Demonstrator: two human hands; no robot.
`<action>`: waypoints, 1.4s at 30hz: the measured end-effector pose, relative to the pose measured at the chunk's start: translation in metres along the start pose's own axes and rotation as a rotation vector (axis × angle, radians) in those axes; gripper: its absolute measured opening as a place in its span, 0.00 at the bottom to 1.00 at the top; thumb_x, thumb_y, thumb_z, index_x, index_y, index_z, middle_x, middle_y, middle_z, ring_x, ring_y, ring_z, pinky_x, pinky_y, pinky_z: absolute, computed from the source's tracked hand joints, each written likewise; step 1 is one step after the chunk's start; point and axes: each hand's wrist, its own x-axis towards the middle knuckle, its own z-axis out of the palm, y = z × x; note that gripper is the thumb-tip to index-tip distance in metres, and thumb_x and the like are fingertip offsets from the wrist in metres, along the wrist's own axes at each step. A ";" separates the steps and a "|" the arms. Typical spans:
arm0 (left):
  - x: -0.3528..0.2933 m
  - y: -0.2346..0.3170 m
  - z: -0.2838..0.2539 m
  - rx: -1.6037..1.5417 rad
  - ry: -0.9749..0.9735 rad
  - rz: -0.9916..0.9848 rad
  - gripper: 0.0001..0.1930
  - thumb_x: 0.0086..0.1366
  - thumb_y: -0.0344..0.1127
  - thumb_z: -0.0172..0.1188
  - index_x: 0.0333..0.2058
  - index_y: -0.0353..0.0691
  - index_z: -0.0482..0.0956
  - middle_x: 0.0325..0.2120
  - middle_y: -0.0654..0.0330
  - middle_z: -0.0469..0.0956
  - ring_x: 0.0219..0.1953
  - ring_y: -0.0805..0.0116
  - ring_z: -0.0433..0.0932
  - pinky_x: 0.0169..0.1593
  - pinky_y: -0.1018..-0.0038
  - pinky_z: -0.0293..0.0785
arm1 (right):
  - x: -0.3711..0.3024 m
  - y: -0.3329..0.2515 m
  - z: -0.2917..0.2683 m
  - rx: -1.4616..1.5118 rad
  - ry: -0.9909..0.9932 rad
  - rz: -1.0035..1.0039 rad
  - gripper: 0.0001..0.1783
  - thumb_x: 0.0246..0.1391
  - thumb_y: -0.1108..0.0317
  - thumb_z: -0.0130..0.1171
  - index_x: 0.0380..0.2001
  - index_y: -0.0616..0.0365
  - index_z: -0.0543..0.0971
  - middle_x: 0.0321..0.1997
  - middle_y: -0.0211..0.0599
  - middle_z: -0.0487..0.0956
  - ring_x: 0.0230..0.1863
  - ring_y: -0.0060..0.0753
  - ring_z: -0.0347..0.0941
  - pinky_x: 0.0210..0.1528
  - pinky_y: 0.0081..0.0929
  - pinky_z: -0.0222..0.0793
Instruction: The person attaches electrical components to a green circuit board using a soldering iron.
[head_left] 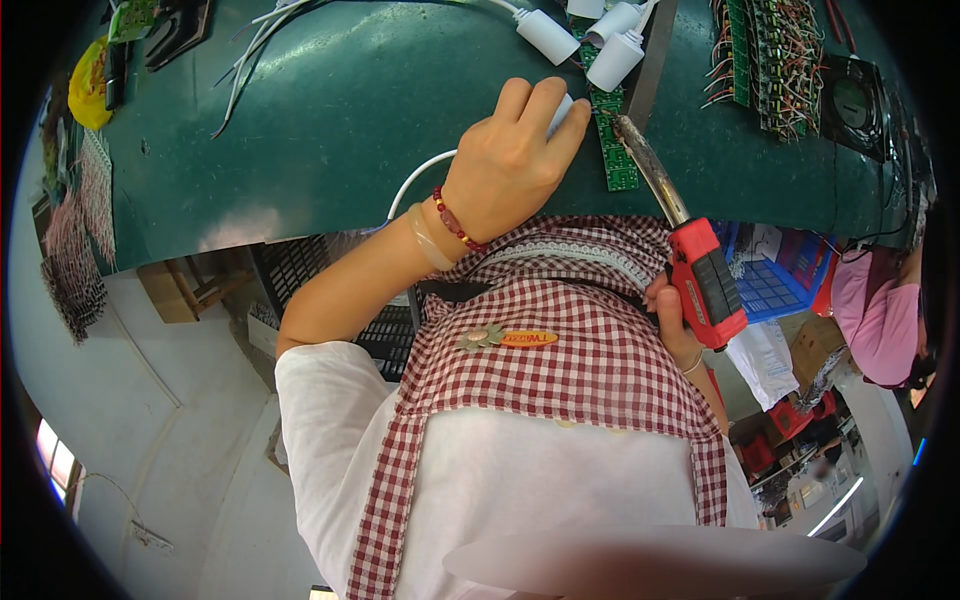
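Note:
My left hand [515, 150] is closed around a white cylinder [561, 115], mostly hidden by my fingers. A white cable [408, 183] curves out from under that hand to the table's near edge. Right beside my fingers lies a long green circuit board strip [616, 160]. My right hand [675, 318] grips a soldering iron [706, 285] with a red and black handle. Its metal tip points up and left, at the strip; whether it touches cannot be made out. Beyond my left hand, several white cylinders with cables [548, 38] rest at the strip's far end.
A metal bar [652, 65] runs alongside the strip on the green table [330, 120]. Wired circuit boards [770, 65] and a black square part [855, 105] lie at right. Far left are a yellow item [90, 85] and wire bundles [75, 245]. A blue crate [765, 285] and another person's pink sleeve [880, 320] are at right.

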 end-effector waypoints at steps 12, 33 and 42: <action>0.004 0.001 -0.004 0.031 -0.031 0.034 0.16 0.48 0.28 0.64 0.39 0.40 0.81 0.37 0.58 0.74 0.34 0.64 0.73 0.29 0.75 0.74 | -0.002 0.006 0.001 -0.083 0.020 0.010 0.15 0.61 0.67 0.52 0.46 0.68 0.70 0.28 0.37 0.74 0.26 0.21 0.68 0.30 0.20 0.66; 0.007 0.003 -0.004 0.102 -0.032 0.095 0.16 0.47 0.26 0.60 0.38 0.34 0.81 0.38 0.58 0.73 0.33 0.67 0.72 0.26 0.79 0.73 | -0.004 0.003 -0.001 0.005 -0.004 0.045 0.24 0.62 0.62 0.52 0.55 0.68 0.65 0.31 0.36 0.74 0.28 0.22 0.67 0.31 0.22 0.66; 0.007 0.002 -0.004 0.111 -0.051 0.102 0.16 0.47 0.26 0.60 0.38 0.35 0.81 0.38 0.58 0.73 0.34 0.67 0.72 0.27 0.79 0.73 | 0.007 -0.011 0.005 0.016 0.112 0.067 0.08 0.55 0.67 0.58 0.29 0.61 0.78 0.22 0.28 0.75 0.23 0.23 0.70 0.27 0.22 0.66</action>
